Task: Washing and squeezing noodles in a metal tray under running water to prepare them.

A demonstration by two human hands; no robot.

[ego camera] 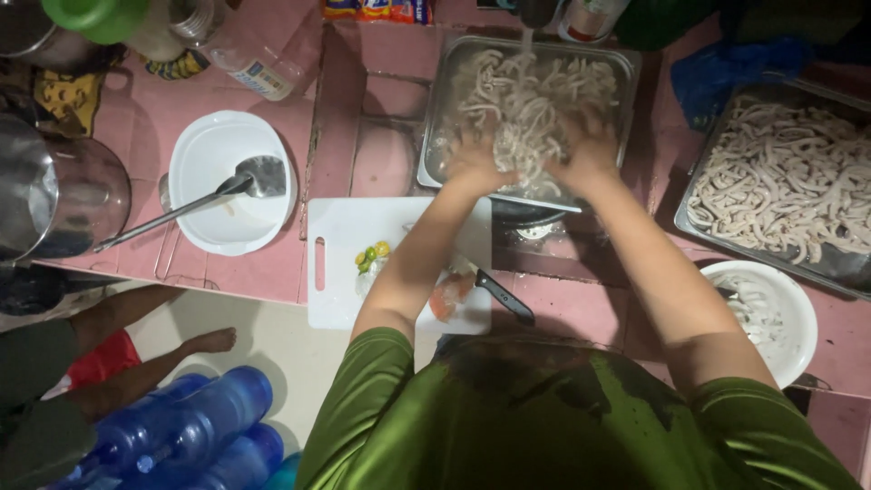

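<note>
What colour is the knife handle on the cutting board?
Black; the knife handle shows in the head view.

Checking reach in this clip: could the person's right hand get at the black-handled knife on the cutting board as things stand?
Probably yes. The right hand is in the noodle tray; the knife lies uncovered just below it, beside the left forearm.

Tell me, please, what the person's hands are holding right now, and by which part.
Both the left hand and right hand are sunk in the pale strips in the metal tray; whether either actually grips any cannot be told.

Colourful snack packets (378,9) at top edge; labelled, possibly plastic bottle (257,65) upper left.
</note>
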